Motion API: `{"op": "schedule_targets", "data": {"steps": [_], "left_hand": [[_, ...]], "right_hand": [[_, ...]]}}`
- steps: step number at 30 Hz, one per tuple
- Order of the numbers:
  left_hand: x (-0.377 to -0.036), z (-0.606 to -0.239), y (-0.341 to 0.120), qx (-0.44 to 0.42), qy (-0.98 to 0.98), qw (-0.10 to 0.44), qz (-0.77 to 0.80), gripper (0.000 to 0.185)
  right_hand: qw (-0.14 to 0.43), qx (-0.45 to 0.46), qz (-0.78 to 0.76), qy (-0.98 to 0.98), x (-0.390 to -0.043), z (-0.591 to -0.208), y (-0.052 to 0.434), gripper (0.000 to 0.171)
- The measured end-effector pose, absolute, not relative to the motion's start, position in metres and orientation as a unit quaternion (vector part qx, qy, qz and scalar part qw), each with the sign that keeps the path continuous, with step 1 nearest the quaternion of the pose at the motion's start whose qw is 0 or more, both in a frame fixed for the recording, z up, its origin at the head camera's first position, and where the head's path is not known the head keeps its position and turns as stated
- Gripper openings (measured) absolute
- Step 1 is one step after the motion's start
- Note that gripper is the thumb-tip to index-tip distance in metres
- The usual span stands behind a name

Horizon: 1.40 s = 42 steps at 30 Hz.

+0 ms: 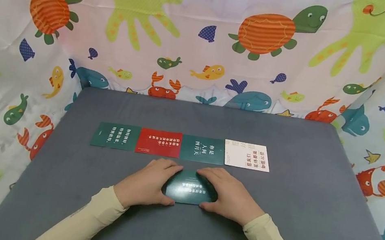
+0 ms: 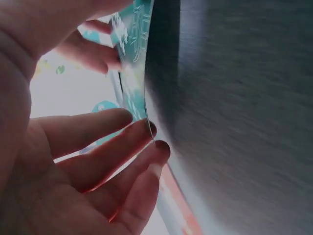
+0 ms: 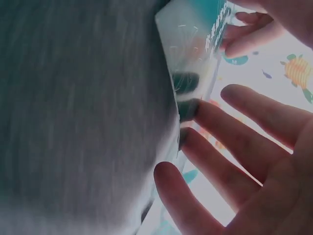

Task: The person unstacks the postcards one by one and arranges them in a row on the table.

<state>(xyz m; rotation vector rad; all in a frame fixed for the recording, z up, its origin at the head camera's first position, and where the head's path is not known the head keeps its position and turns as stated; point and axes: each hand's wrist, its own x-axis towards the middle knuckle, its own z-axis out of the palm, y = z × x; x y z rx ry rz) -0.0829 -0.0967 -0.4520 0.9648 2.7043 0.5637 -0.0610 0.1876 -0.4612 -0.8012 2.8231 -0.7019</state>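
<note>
A dark green card (image 1: 188, 190) lies on the grey table (image 1: 295, 200), near the middle and somewhat toward the front edge, held between the person's two hands. The left hand (image 1: 148, 185) takes the card's left end and the right hand (image 1: 229, 197) its right end; each has its thumb at the card's near edge and its fingers arched over the far edge, so the card is pinched from both sides. In the left wrist view the left fingertips (image 2: 146, 134) touch the edge of the glossy card (image 2: 133, 63), with the fingers only gently bent and spread a little apart. In the right wrist view the right fingertips (image 3: 193, 110) meet the card's edge (image 3: 190, 44) in the same way, fingers long and loosely fanned.

Toward the back edge, just beyond the hands, four more cards lie side by side in a row: a green card (image 1: 115, 136) at the left, a red card (image 1: 159, 142) next, another green card (image 1: 203, 149), and a white card (image 1: 246, 155) at the right. A cloth printed with sea animals (image 1: 204, 35) hangs around the table.
</note>
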Motion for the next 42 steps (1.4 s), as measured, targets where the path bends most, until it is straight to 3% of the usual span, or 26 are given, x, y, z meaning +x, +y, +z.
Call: {"op": "schedule_targets", "data": {"steps": [13,27,36,42], "left_hand": [[-0.135,-0.434,0.026,0.401,0.908,0.043,0.117,0.093],[-0.193,-0.446,0.150,0.402,0.907,0.069,0.100,0.095],[-0.202,-0.445,0.199,0.394,0.909,0.094,0.096,0.085],[-0.203,-0.454,0.216,0.391,0.909,0.107,0.091,0.089]], "right_hand": [[0.054,-0.177,-0.201,0.962,-0.083,-0.439,0.295,0.094],[0.111,-0.094,-0.197,0.970,-0.121,-0.434,0.394,0.092],[0.142,-0.061,-0.189,0.970,-0.132,-0.439,0.429,0.096],[0.151,-0.057,-0.182,0.970,-0.131,-0.441,0.441,0.098]]}}
